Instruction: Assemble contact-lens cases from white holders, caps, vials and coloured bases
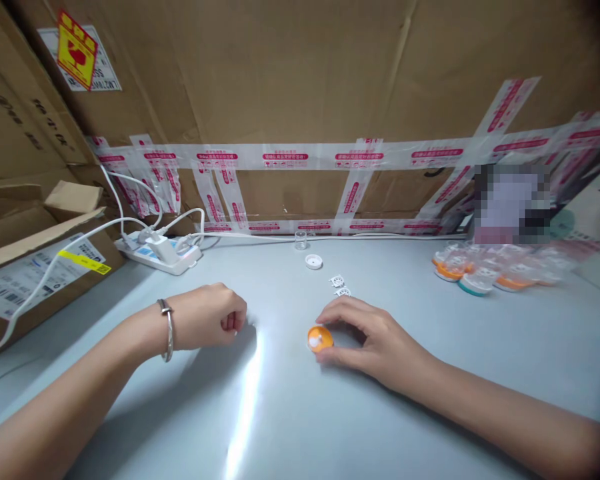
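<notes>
My right hand [375,337] grips a round orange part [321,339] between thumb and fingers, low over the table; a small whitish piece shows inside it. My left hand [210,315] is closed, fingers curled down near the tabletop; a tiny pale thing lies by its fingertips, too small to make out. Just behind my right hand are two white wheel-like pieces [337,281]. Farther back sit a white round cap [314,261] and a small clear cylinder [301,241].
A white power strip [175,259] with plugs and cables stands at the back left, beside an open cardboard box [45,267]. Several orange and teal-based clear items [477,281] are grouped at the back right. Large taped cardboard [280,80] walls off the rear.
</notes>
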Motion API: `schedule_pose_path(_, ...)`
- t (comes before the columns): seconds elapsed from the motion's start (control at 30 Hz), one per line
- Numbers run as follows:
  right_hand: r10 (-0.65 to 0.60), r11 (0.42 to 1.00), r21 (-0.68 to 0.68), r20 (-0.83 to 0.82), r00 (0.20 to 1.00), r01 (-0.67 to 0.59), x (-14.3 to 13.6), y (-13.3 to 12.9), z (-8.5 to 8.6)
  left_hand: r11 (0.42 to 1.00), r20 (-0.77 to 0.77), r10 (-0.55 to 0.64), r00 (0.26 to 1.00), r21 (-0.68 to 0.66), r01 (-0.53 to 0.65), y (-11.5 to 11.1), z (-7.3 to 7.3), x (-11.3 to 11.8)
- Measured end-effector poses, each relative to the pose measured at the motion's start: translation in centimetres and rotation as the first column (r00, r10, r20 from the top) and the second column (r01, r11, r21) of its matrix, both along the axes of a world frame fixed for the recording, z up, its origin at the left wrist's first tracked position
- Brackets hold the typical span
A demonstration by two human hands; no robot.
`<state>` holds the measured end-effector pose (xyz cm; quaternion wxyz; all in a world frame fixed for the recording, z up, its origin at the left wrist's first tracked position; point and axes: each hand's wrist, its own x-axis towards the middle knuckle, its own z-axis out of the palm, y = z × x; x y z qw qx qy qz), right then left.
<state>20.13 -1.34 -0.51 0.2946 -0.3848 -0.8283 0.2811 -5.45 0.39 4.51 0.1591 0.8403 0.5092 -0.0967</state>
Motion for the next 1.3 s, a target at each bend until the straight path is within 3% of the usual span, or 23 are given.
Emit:
schedule_pose_path(0.07, -0.045, 0.998, 0.038, -0.066, 0.997, 0.048, 0.1, 0.0, 0.4, 0.995, 0.051, -0.018, 0.999, 0.101, 0.013, -0.2, -0.2, 0.9)
schedule_pose_path(0.13, -0.085, 0.992, 0.076, -0.146, 0.986, 0.097, 0.2, -0.2, 0.8, 0.984, 0.267, -0.048, 0.962, 0.181, -0.001, -0.8, -0.3, 2.1)
schedule_pose_path(0.2, -0.091, 0.992, 0.071, -0.2, 0.976, 0.107, 0.1, -0.6, 1.1, 0.973, 0.567, -0.098, 0.818, 0.228, -0.042, -1.6, -0.6, 3.6)
schedule_pose_path(0.27, -0.065, 0.997, 0.028, -0.222, 0.973, 0.073, -0.2, -1.1, 1.3, 0.961, 0.736, -0.146, 0.661, 0.265, -0.083, -2.7, -1.0, 5.0)
schedule_pose_path(0.37, -0.035, 0.999, -0.023, -0.263, 0.964, 0.03, -0.8, -1.9, 1.3, 0.948, 0.828, -0.175, 0.533, 0.288, -0.136, -4.1, -1.6, 6.4)
schedule_pose_path(0.5, -0.024, 1.0, 0.01, -0.366, 0.93, 0.03, -1.3, -2.3, 1.4, 0.951, 0.868, -0.149, 0.473, 0.257, -0.172, -4.7, -2.0, 6.9)
schedule_pose_path(0.57, -0.028, 0.999, 0.03, -0.362, 0.932, 0.041, -1.1, -2.1, 1.5, 0.959, 0.858, -0.138, 0.495, 0.24, -0.149, -4.4, -2.0, 6.6)
schedule_pose_path(0.63, -0.071, 0.996, 0.028, -0.299, 0.952, 0.083, -0.6, -1.6, 1.5, 0.956, 0.794, -0.191, 0.577, 0.284, -0.074, -4.0, -2.2, 6.1)
schedule_pose_path(0.73, -0.144, 0.988, 0.028, -0.174, 0.974, 0.151, 0.4, -0.5, 1.2, 0.907, 0.58, -0.341, 0.74, 0.408, 0.098, -3.3, -2.8, 5.3)
schedule_pose_path(0.83, -0.105, 0.991, 0.077, -0.094, 0.99, 0.113, 1.3, 0.3, 0.4, 0.863, 0.4, -0.398, 0.826, 0.468, 0.19, -3.0, -3.6, 5.0)
schedule_pose_path(0.97, 0.009, 0.984, 0.178, -0.049, 0.999, 0.0, 1.6, 0.5, -0.4, 0.853, 0.324, -0.397, 0.859, 0.476, 0.214, -2.9, -4.3, 5.2)
schedule_pose_path(1.3, 0.101, 0.93, 0.342, 0.113, 0.988, -0.134, 1.3, 0.1, -0.7, 0.827, 0.266, -0.424, 0.865, 0.503, 0.251, -2.8, -5.0, 5.5)
